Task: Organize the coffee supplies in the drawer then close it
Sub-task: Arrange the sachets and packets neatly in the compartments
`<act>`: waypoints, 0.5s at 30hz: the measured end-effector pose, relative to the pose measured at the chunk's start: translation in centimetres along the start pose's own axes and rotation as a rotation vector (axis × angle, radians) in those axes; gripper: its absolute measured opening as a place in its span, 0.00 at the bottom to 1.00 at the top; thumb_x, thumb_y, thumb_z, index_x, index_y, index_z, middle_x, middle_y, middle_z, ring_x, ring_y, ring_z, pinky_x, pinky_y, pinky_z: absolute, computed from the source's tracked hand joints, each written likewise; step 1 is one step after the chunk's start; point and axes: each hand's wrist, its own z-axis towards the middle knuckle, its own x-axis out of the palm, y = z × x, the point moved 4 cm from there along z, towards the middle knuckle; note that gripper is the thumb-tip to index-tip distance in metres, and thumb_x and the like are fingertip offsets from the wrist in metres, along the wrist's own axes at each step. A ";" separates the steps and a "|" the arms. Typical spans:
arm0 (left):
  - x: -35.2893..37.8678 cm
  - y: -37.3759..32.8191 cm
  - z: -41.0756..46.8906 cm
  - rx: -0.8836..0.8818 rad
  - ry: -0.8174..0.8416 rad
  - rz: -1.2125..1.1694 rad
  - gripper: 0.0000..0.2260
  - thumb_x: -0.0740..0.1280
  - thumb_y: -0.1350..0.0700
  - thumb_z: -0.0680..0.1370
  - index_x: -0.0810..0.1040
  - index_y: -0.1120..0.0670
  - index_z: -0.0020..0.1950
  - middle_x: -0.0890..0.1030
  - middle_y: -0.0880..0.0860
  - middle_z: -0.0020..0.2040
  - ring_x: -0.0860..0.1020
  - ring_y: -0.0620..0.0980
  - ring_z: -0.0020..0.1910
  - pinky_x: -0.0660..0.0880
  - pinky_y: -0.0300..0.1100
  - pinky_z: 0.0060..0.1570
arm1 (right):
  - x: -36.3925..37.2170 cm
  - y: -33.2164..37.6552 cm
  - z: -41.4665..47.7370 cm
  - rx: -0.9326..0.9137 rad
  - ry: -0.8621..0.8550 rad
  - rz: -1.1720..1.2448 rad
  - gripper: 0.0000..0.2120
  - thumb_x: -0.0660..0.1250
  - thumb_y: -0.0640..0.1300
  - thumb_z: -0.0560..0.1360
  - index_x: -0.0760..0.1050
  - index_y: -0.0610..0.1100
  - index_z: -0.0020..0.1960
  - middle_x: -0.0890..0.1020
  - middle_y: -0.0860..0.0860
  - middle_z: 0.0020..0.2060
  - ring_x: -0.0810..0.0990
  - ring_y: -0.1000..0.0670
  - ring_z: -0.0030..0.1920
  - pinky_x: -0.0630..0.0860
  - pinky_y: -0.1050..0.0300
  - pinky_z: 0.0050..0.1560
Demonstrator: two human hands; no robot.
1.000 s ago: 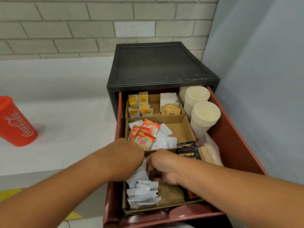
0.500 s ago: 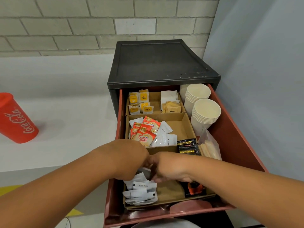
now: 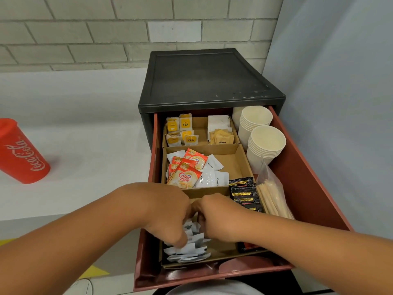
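The red drawer of a black cabinet stands pulled out. Cardboard dividers hold tea bags, brown sugar packets, Coffee mate sachets and white creamer packets. In the nearest compartment lies a heap of white sachets. Both hands reach into that compartment, knuckles nearly touching. My left hand has its fingers curled down into the white sachets and grips some. My right hand curls beside it, its fingertips hidden among the sachets.
Black coffee sticks and a bag of wooden stirrers lie along the right side, behind them two stacks of paper cups. A red Coca-Cola cup stands on the white counter at left. A grey wall is close on the right.
Both hands have drawn closer together over the nearest compartment, and the white sachets are bunched up between them into a tighter heap.
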 end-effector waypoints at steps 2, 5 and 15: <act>0.3 -0.1 0.2 0.001 0.008 0.012 0.25 0.67 0.38 0.70 0.78 0.56 0.57 0.75 0.51 0.40 0.72 0.48 0.38 0.66 0.37 0.33 | -0.2 0.0 -0.2 -0.014 0.001 0.007 0.18 0.64 0.36 0.73 0.78 0.44 0.61 0.83 0.46 0.51 0.75 0.49 0.43 0.69 0.61 0.41; 0.9 -0.2 0.6 -0.003 -0.022 0.034 0.30 0.68 0.33 0.66 0.79 0.56 0.54 0.78 0.52 0.43 0.72 0.48 0.38 0.67 0.38 0.34 | 0.2 -0.3 -0.3 -0.018 0.031 0.044 0.14 0.64 0.38 0.73 0.80 0.42 0.58 0.83 0.44 0.48 0.77 0.46 0.43 0.72 0.58 0.42; 1.6 -1.3 0.4 -0.023 -0.083 0.082 0.19 0.68 0.38 0.69 0.78 0.53 0.49 0.77 0.50 0.39 0.74 0.48 0.36 0.71 0.42 0.34 | -1.6 -1.4 -1.5 0.023 0.020 0.049 0.11 0.57 0.37 0.78 0.66 0.47 0.37 0.72 0.50 0.33 0.71 0.50 0.35 0.67 0.58 0.33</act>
